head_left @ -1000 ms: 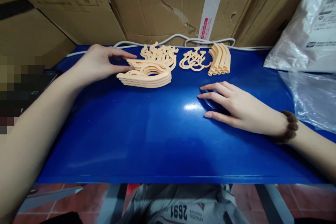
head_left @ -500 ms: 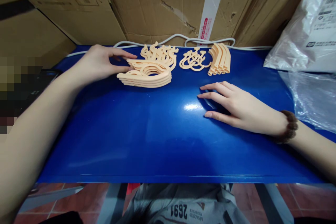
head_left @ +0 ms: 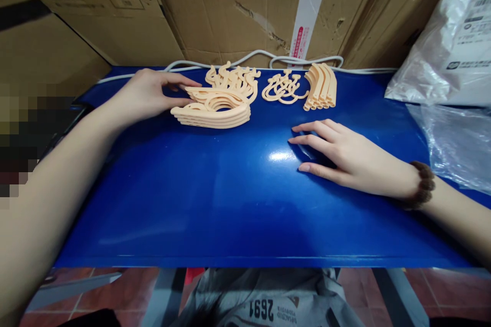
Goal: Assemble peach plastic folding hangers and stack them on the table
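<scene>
A stack of peach-coloured curved plastic pieces (head_left: 215,110) lies on the blue table (head_left: 215,199) at the back. My left hand (head_left: 148,93) rests beside the stack's left end, fingers stretched out and touching its edge, holding nothing. Behind the stack lie hooked peach pieces (head_left: 233,79), a small loose cluster of hooks (head_left: 283,89) and a row of curved strips standing on edge (head_left: 321,92). My right hand (head_left: 345,156) lies flat on the table to the right of centre, fingers spread, empty. A dark bead bracelet (head_left: 424,186) circles my right wrist.
Cardboard boxes (head_left: 238,5) stand close behind the table, with a white cable (head_left: 261,54) along the back edge. Plastic bags (head_left: 452,41) sit at the right. A blurred dark object sits at the left edge. Red floor tiles and grey cloth show below the front edge.
My left hand's fingers have shifted slightly toward the stack's left end. My right hand has not moved.
</scene>
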### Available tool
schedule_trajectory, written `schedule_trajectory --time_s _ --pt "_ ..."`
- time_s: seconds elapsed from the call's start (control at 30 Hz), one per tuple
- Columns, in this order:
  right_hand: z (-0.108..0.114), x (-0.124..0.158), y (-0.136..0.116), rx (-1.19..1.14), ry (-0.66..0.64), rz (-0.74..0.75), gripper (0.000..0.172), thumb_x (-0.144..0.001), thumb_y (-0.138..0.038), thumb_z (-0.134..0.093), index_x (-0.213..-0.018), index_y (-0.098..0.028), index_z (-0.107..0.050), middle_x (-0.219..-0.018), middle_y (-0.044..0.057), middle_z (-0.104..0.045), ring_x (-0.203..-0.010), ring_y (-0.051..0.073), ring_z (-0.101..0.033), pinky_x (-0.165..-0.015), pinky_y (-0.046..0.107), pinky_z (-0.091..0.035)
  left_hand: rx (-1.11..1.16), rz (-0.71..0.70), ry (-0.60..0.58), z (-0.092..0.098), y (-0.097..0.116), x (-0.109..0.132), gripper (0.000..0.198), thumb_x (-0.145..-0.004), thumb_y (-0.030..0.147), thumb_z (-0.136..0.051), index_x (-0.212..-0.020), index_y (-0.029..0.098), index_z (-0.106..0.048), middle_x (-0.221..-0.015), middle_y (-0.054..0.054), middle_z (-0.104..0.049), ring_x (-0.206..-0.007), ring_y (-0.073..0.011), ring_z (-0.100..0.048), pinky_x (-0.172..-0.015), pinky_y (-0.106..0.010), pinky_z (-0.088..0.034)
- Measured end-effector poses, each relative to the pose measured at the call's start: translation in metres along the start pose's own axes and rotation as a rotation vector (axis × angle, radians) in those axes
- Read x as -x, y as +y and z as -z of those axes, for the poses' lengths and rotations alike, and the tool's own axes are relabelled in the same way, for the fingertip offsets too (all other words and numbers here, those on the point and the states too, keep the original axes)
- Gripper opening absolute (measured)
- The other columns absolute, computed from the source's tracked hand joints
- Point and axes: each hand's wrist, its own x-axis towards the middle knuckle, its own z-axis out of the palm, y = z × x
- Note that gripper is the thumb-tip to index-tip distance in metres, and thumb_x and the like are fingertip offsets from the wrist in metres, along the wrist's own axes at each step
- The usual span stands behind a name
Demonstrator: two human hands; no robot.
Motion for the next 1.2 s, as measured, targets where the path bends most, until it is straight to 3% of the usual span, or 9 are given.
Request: schedule_trajectory --time_s 0.47,0.63,0.77,0.83,0.9,1.0,1.1,1.2 --pt "-0.001 -0.001 0.001 -0.005 0.001 0.002 0.048 -0.098 -0.049 -0.048 -0.134 -0.018 -0.057 -0.14 0.016 -0.054 -0.12 0.03 -0.055 -0.101 0.049 -0.045 -0.007 -0.006 0.006 0.0 0.0 0.0 0.055 -0.079 0.063 -0.066 -0.113 0.021 -0.072 -0.105 -0.002 -0.077 -0.09 -0.0212 -0.066 -0.089 -0.038 -0.051" --pt "-0.001 -0.001 0.001 -0.002 -0.002 0.001 0.048 -0.099 -0.049 -0.047 -0.134 -0.017 -0.057 -0.14 0.016 -0.054 -0.12 0.03 -0.055 -0.101 0.049 -0.045 -0.044 -0.027 -0.031 0.011 0.005 0.004 0.053 -0.082 0.057 -0.065 -0.121 0.021 -0.068 -0.111 -0.002 -0.075 -0.091 -0.0191 -0.065 -0.093 -0.038 -0.05" --pt "-0.001 0.0 0.0 -0.001 0.004 0.001 0.048 -0.098 -0.049 -0.048 -0.134 -0.017 -0.057 -0.139 0.016 -0.054 -0.12 0.03 -0.055 -0.1 0.049 -0.045 -0.149 0.016 0.136 0.025 0.026 0.011 0.042 -0.092 0.042 -0.056 -0.125 0.018 -0.064 -0.124 -0.003 -0.069 -0.109 -0.019 -0.061 -0.103 -0.037 -0.046" --pt "-0.001 0.0 0.0 -0.002 0.008 0.0 0.048 -0.098 -0.048 -0.048 -0.134 -0.017 -0.057 -0.139 0.016 -0.054 -0.119 0.029 -0.055 -0.1 0.049 -0.046 -0.161 -0.024 0.267 0.024 0.042 0.015 0.04 -0.093 0.041 -0.055 -0.125 0.02 -0.065 -0.124 -0.004 -0.067 -0.112 -0.0215 -0.061 -0.104 -0.037 -0.046" --pt "-0.001 0.0 -0.001 -0.003 0.008 0.0 0.048 -0.098 -0.048 -0.048 -0.133 -0.017 -0.057 -0.14 0.016 -0.054 -0.119 0.029 -0.055 -0.101 0.048 -0.046 -0.198 -0.117 0.328 0.016 0.063 0.019 0.037 -0.096 0.041 -0.051 -0.124 0.022 -0.066 -0.125 -0.005 -0.066 -0.121 -0.0256 -0.056 -0.11 -0.042 -0.041" --pt "-0.002 -0.001 0.0 -0.002 0.0 -0.002 0.049 -0.099 -0.049 -0.048 -0.134 -0.017 -0.057 -0.14 0.016 -0.053 -0.12 0.029 -0.055 -0.101 0.048 -0.045 -0.14 -0.355 0.246 -0.007 0.096 0.029 0.03 -0.099 0.034 -0.048 -0.122 0.023 -0.063 -0.124 -0.006 -0.066 -0.121 -0.026 -0.057 -0.109 -0.044 -0.041" --pt "-0.001 -0.001 0.0 -0.009 0.008 -0.006 0.049 -0.098 -0.049 -0.048 -0.133 -0.016 -0.058 -0.139 0.016 -0.054 -0.119 0.029 -0.055 -0.1 0.049 -0.046 -0.076 -0.621 -0.013 -0.035 0.122 0.039 0.034 -0.101 0.031 -0.047 -0.132 0.023 -0.055 -0.137 -0.008 -0.059 -0.128 -0.0245 -0.054 -0.112 -0.045 -0.042" --pt "0.0 -0.001 -0.001 -0.024 0.025 -0.006 0.048 -0.098 -0.049 -0.049 -0.13 -0.015 -0.059 -0.137 0.017 -0.056 -0.118 0.029 -0.056 -0.1 0.049 -0.046 -0.088 -0.717 -0.175 -0.056 0.13 0.046 0.039 -0.103 0.031 -0.042 -0.139 0.019 -0.05 -0.146 -0.011 -0.053 -0.135 -0.0251 -0.049 -0.113 -0.043 -0.042"
